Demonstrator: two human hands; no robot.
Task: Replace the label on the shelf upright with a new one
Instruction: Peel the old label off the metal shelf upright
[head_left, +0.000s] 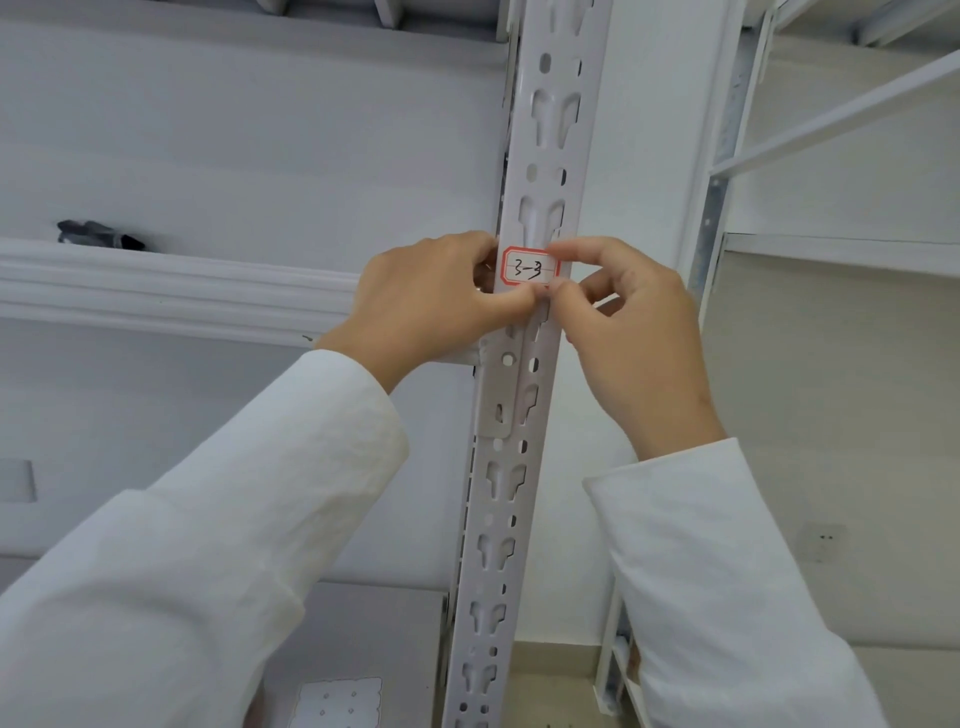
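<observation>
Centre of frame: the left hand (431, 301) and right hand (631, 332) are pinching the side edges of the label (530, 267) against the perforated white upright (519, 395), with open wall on either side. The label is showing a red border and handwritten "3-3".

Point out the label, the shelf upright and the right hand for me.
label (530, 266): head view, on the handwritten middle.
shelf upright (550, 135): head view, slotted face above the label.
right hand (639, 332): head view, back of hand.
</observation>
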